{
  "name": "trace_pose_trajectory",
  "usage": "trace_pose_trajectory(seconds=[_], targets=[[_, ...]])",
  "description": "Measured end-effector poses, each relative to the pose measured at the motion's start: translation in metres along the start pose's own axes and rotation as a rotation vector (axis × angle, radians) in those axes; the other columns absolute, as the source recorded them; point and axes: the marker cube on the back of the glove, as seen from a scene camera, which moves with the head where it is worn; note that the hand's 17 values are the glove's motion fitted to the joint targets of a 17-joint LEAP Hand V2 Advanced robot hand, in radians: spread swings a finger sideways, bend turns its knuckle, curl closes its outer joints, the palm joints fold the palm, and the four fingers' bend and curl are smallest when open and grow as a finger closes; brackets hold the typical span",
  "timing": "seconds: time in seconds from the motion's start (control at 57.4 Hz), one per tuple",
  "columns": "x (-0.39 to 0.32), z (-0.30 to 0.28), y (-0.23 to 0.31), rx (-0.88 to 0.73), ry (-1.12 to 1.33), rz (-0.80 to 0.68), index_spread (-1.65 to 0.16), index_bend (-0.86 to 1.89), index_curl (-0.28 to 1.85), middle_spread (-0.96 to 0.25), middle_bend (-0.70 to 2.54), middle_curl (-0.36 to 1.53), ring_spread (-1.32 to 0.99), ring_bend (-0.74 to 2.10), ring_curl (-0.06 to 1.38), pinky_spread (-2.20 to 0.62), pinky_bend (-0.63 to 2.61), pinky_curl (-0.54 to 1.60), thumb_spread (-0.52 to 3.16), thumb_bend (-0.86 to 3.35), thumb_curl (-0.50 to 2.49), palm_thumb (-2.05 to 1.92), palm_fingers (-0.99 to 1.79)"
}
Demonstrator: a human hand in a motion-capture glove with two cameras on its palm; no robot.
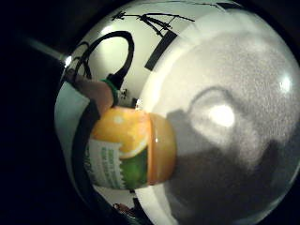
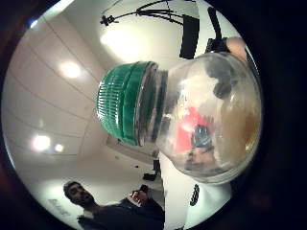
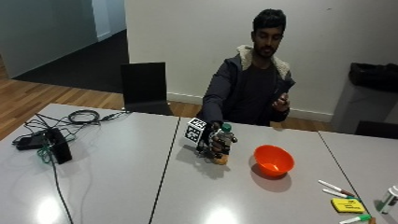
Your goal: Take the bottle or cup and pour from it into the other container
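A: The small clear plastic bottle with the green screw cap is gripped by the black-gloved right hand; the fingers are seen curled round its body in the outside view; it is held upright, at or just above the grey table; whether its base is touching cannot be told.

B: And the target is spotted; the round orange plastic bowl is standing on the same table, near the bottle on the side away from the seam, not touching it.

A: In the thumb-side palm view the green cap is shown on the neck; the clear shoulder below it looks empty; the orange liquid is seen low in the bottle from the little-finger side, below the printed label.

B: So the pick-up step is judged to be in hand; nothing has been poured yet, by the look of it; no liquid can be made out in the bowl.

A: The cap must be reckoned with; while it is on, nothing can be poured; the bare hand is held up at the chest, well apart from the bottle.

B: Next, the bottle would have to be carried over the bowl's rim and tipped mouth-down, once opened; a spill on the table is risked if it is tipped short.
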Motion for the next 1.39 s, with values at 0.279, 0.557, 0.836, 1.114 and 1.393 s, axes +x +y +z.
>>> trace_pose_trajectory(seconds=[0.279, 0.557, 0.836, 1.114, 1.393], targets=[[-0.052, -0.014, -0.006, 0.041, 0.006, -0.019, -0.31, 0.13, 0.3, -0.29, 0.39, 0.42, -0.2, 0.58, 0.37, -0.03, 0.42, 0.3, 0.61, -0.03, 0.5, 1.03, 1.19], [-0.175, -0.027, -0.004, -0.2, 0.456, -0.183, -0.31, 0.13, 0.31, -0.29, 0.38, 0.42, -0.22, 0.57, 0.37, -0.08, 0.42, 0.32, 0.57, -0.04, 0.51, 1.0, 1.2], [-0.214, 0.051, -0.02, -0.071, 1.009, -0.336, -0.32, 0.14, 0.32, -0.3, 0.34, 0.41, -0.22, 0.55, 0.37, -0.1, 0.43, 0.33, 0.55, -0.04, 0.52, 1.0, 1.19], [-0.216, 0.122, -0.02, -0.261, 1.457, -0.504, -0.32, 0.14, 0.33, -0.31, 0.32, 0.41, -0.21, 0.54, 0.38, -0.1, 0.43, 0.34, 0.55, -0.04, 0.51, 1.0, 1.19], [-0.204, 0.169, -0.016, -0.348, 1.912, -0.704, -0.32, 0.14, 0.33, -0.33, 0.3, 0.41, -0.21, 0.53, 0.37, -0.11, 0.42, 0.34, 0.54, -0.04, 0.51, 0.99, 1.18]])
